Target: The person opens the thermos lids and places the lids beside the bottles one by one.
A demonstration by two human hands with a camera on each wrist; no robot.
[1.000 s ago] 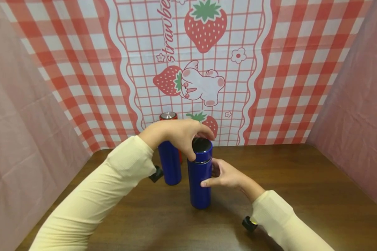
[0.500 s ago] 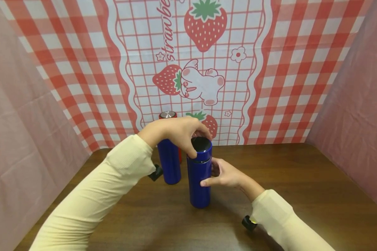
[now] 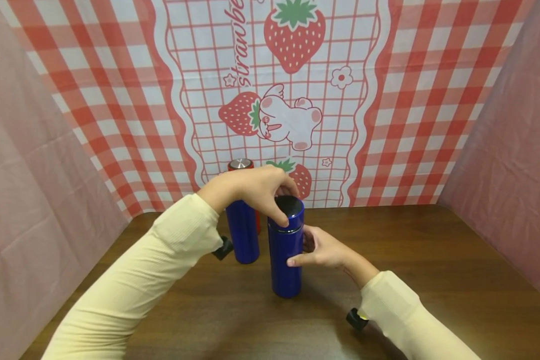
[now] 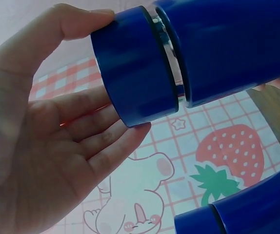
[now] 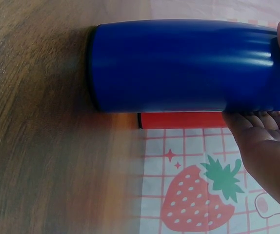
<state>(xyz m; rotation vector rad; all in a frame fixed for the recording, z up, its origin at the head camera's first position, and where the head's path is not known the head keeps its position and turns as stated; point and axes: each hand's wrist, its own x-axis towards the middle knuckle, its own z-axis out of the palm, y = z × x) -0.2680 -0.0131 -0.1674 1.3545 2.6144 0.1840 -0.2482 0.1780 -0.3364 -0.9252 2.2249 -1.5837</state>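
A tall blue thermos (image 3: 285, 275) stands upright on the table in the middle of the head view. My left hand (image 3: 261, 190) grips its lid (image 3: 295, 212) from above, thumb at the front and fingers behind. In the left wrist view, a narrow gap with shiny metal shows between the lid (image 4: 135, 68) and the body (image 4: 232, 48). Lower down, my right hand (image 3: 326, 250) holds the body from the right, its thumb across the front. The right wrist view shows the body (image 5: 179, 66) with the fingers partly hidden behind it.
A second blue thermos (image 3: 244, 237) stands just behind on the left, its top hidden by my left hand. Farther back is a red thermos (image 5: 184, 120) with a silver top (image 3: 240, 164). A checked strawberry cloth (image 3: 414, 125) hangs behind the wooden table (image 3: 432, 260).
My left thumb has moved right across the front of the lid while the fingers behind have shifted left, a counterclockwise twist. My right hand and the thermos body stay in place.
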